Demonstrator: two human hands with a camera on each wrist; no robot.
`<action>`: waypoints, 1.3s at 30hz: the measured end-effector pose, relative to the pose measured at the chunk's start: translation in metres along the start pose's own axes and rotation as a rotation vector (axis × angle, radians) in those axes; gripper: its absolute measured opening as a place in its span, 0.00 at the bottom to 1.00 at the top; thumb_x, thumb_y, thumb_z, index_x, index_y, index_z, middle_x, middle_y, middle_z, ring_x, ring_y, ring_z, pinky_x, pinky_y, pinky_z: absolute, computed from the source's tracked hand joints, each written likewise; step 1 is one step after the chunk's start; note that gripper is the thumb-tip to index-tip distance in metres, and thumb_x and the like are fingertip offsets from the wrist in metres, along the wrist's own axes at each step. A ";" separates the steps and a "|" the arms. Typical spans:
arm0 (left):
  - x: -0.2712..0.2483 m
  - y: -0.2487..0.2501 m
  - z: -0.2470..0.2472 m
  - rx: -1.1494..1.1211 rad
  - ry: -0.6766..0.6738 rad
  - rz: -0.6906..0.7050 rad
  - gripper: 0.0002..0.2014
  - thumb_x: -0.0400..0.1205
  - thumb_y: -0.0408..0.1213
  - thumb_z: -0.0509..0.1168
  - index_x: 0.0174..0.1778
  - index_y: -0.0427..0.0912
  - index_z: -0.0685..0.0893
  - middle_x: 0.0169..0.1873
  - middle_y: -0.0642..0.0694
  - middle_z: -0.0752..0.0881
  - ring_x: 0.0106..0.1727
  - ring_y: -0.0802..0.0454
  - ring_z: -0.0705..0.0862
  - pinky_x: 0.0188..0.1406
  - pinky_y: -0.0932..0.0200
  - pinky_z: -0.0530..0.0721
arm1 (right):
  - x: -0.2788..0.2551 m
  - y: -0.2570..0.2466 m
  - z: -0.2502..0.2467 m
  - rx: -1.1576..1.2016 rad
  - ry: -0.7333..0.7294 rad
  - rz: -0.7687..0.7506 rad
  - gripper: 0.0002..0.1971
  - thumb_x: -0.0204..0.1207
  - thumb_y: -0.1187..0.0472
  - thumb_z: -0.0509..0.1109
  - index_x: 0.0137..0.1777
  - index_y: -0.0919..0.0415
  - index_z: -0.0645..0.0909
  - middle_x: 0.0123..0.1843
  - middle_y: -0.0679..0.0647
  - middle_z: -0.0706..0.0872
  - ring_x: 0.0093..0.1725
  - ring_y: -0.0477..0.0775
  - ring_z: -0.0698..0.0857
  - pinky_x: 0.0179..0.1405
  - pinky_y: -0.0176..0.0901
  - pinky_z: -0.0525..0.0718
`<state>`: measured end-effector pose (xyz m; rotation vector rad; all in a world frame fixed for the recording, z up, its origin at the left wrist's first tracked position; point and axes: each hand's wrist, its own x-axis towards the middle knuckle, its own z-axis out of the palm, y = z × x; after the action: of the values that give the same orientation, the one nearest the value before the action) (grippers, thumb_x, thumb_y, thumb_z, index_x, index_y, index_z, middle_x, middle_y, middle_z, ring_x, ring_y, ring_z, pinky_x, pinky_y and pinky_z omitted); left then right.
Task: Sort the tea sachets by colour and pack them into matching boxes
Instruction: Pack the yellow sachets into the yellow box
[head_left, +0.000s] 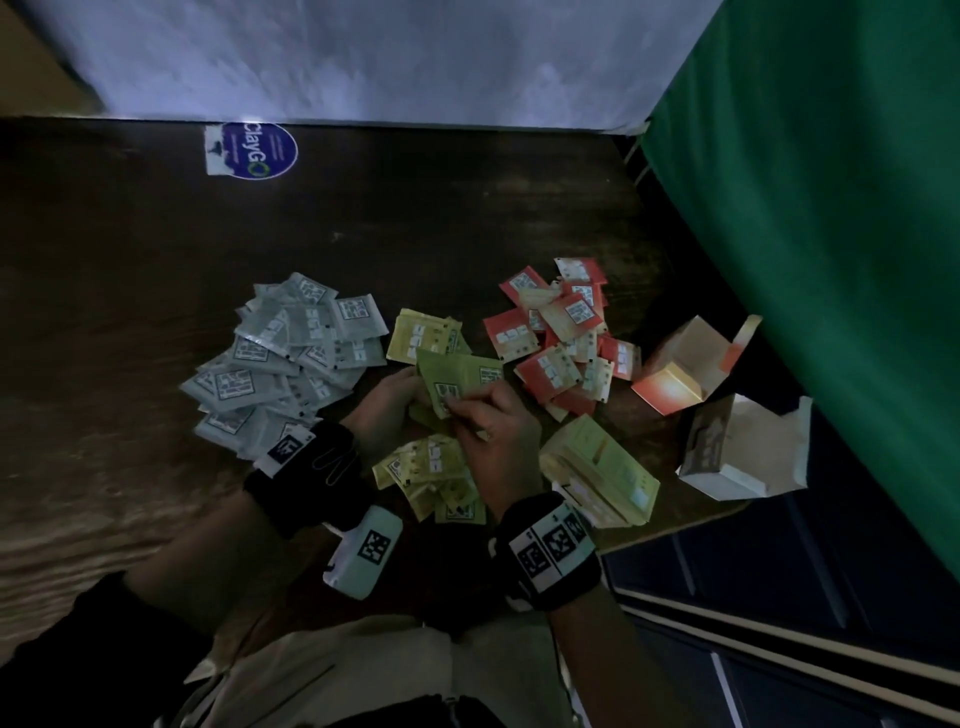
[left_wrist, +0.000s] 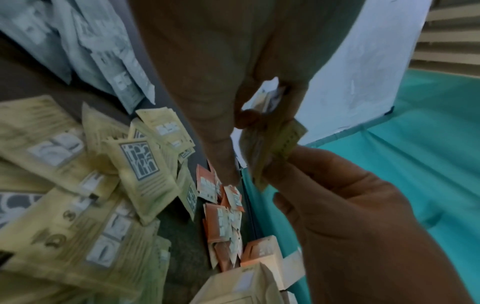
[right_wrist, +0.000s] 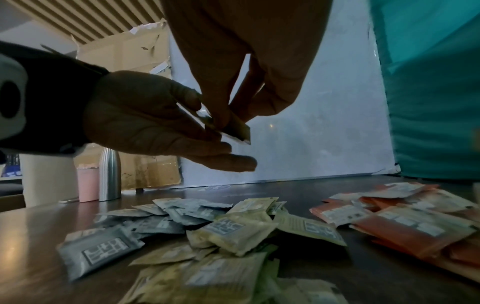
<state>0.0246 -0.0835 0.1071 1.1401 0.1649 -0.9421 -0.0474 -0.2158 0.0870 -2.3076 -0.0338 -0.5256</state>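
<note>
Above the dark table (head_left: 156, 291), both hands hold a small stack of green sachets (head_left: 457, 379). My left hand (head_left: 410, 384) grips its left side. My right hand (head_left: 467, 405) pinches the front sachet. The left wrist view shows the stack (left_wrist: 275, 142) edge-on between both hands; in the right wrist view the sachet (right_wrist: 239, 131) is pinched by the fingertips. Below lie sorted piles: grey sachets (head_left: 280, 358), loose green sachets (head_left: 434, 478) and red sachets (head_left: 561, 338). A green box (head_left: 597, 473), an open red box (head_left: 685, 369) and an open white box (head_left: 743, 452) stand at the right.
A green cloth (head_left: 831, 208) hangs along the table's right edge and a white board (head_left: 389, 52) stands at the back. A round sticker (head_left: 252, 150) is on the far tabletop. A steel bottle (right_wrist: 109, 174) and pink cup (right_wrist: 88, 183) stand far left.
</note>
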 end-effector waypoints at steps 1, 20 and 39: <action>0.000 0.000 -0.002 -0.005 -0.017 -0.017 0.22 0.76 0.34 0.59 0.65 0.29 0.76 0.55 0.32 0.82 0.55 0.37 0.82 0.60 0.42 0.82 | 0.000 0.000 0.002 0.024 -0.010 -0.003 0.07 0.69 0.73 0.76 0.47 0.70 0.88 0.45 0.60 0.85 0.43 0.56 0.85 0.41 0.44 0.86; 0.011 -0.018 -0.053 0.547 0.324 -0.030 0.08 0.86 0.29 0.51 0.58 0.41 0.72 0.47 0.37 0.80 0.39 0.45 0.82 0.37 0.53 0.86 | -0.012 0.016 0.033 -0.317 -0.566 0.934 0.52 0.65 0.34 0.75 0.79 0.63 0.57 0.77 0.67 0.54 0.77 0.71 0.58 0.67 0.62 0.73; -0.004 -0.004 -0.019 0.519 0.059 -0.005 0.34 0.76 0.67 0.55 0.64 0.41 0.78 0.56 0.40 0.85 0.53 0.40 0.86 0.59 0.38 0.83 | 0.002 -0.019 -0.022 -0.003 0.105 0.423 0.07 0.73 0.66 0.75 0.50 0.65 0.84 0.44 0.50 0.87 0.41 0.42 0.84 0.37 0.20 0.77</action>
<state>0.0256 -0.0658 0.0980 1.6457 -0.0343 -0.9838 -0.0564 -0.2177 0.1143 -2.1990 0.4946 -0.4244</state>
